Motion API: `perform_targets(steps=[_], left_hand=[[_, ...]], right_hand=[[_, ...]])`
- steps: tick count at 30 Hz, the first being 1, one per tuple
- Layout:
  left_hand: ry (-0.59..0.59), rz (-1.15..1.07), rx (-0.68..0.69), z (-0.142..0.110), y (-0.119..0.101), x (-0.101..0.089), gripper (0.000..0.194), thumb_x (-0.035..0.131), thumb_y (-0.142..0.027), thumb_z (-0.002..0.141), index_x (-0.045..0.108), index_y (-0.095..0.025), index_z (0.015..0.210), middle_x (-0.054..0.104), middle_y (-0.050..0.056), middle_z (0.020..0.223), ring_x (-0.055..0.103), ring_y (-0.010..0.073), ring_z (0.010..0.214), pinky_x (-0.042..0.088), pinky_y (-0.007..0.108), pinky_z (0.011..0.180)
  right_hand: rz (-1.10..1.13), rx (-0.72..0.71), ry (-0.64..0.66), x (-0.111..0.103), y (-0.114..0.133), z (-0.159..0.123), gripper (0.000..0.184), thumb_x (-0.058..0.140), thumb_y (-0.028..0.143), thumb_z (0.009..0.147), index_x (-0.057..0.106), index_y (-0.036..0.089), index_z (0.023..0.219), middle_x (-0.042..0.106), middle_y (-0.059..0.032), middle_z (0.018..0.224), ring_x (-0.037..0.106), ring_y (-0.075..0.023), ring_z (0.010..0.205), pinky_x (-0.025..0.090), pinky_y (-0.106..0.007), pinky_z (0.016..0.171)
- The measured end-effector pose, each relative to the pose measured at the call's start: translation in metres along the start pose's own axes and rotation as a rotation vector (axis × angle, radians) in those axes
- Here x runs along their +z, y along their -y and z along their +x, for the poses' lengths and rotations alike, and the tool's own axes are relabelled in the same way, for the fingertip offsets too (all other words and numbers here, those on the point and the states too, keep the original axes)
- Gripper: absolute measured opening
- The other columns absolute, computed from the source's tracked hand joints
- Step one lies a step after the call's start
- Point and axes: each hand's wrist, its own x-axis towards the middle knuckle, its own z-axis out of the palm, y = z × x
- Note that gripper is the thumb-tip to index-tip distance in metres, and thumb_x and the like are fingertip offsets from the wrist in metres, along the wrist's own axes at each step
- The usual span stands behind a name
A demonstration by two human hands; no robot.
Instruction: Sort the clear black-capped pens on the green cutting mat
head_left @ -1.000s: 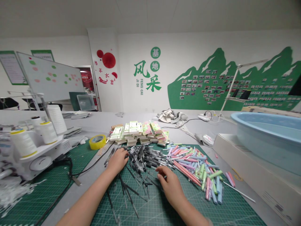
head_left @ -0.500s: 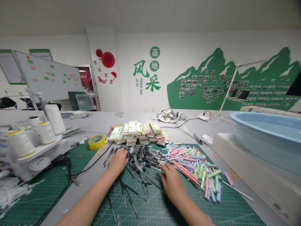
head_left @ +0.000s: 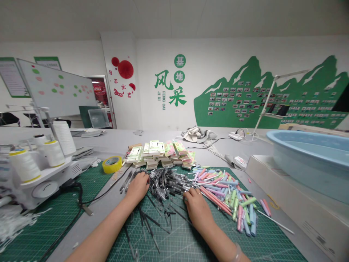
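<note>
Left hand (head_left: 138, 187) and right hand (head_left: 197, 205), two total, lay at the left and lower-right edges of the black pens (head_left: 174, 180), heaped at frame centre. Fingers curled; I could not tell whether either grip had closed. Step seemed to be picking; next called for isolating one pen. Counted: one tape roll (head_left: 112, 165); pens, too tangled.

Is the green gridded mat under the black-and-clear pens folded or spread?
Spread: the mat lies flat, grid showing around the pens.
</note>
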Motion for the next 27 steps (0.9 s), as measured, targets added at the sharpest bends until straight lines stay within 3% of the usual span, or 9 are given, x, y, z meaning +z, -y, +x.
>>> perform_targets(steps=[7, 14, 20, 27], left_hand=[[0.034, -0.101, 0.213, -0.004, -0.004, -0.008, 0.027, 0.051, -0.006, 0.073, 0.059, -0.027, 0.088, 0.055, 0.001, 0.093, 0.051, 0.0176, 0.092, 0.038, 0.026, 0.072], [0.030, -0.148, 0.305, -0.004, -0.004, -0.011, 0.015, 0.052, -0.012, 0.078, 0.058, -0.025, 0.084, 0.056, 0.000, 0.094, 0.051, 0.0166, 0.092, 0.039, 0.025, 0.076], [0.085, -0.127, 0.366, -0.004, -0.005, -0.013, 0.022, 0.052, -0.010, 0.076, 0.058, -0.026, 0.091, 0.057, 0.001, 0.097, 0.050, 0.0176, 0.095, 0.039, 0.026, 0.078], [0.094, -0.085, 0.385, -0.003, -0.007, -0.016, 0.017, 0.051, -0.009, 0.076, 0.056, -0.023, 0.085, 0.058, 0.001, 0.091, 0.050, 0.0175, 0.091, 0.038, 0.026, 0.077]], right_hand=[[-0.033, 0.012, 0.008, 0.004, -0.003, -0.001, 0.025, 0.041, 0.003, 0.081, 0.059, 0.019, 0.087, 0.060, -0.0080, 0.096, 0.049, -0.0226, 0.092, 0.036, -0.031, 0.078], [0.056, 0.076, -0.033, -0.003, -0.002, -0.004, 0.022, 0.040, 0.004, 0.081, 0.057, 0.018, 0.083, 0.059, -0.0084, 0.090, 0.050, -0.0216, 0.087, 0.038, -0.031, 0.076], [0.173, 0.114, -0.057, -0.008, -0.001, -0.007, 0.016, 0.044, 0.007, 0.079, 0.055, 0.019, 0.082, 0.059, -0.0063, 0.088, 0.051, -0.0210, 0.086, 0.038, -0.029, 0.074], [0.247, 0.120, -0.069, -0.008, -0.001, -0.008, 0.014, 0.044, 0.008, 0.079, 0.053, 0.019, 0.081, 0.059, -0.0049, 0.086, 0.052, -0.0197, 0.084, 0.037, -0.027, 0.072]])
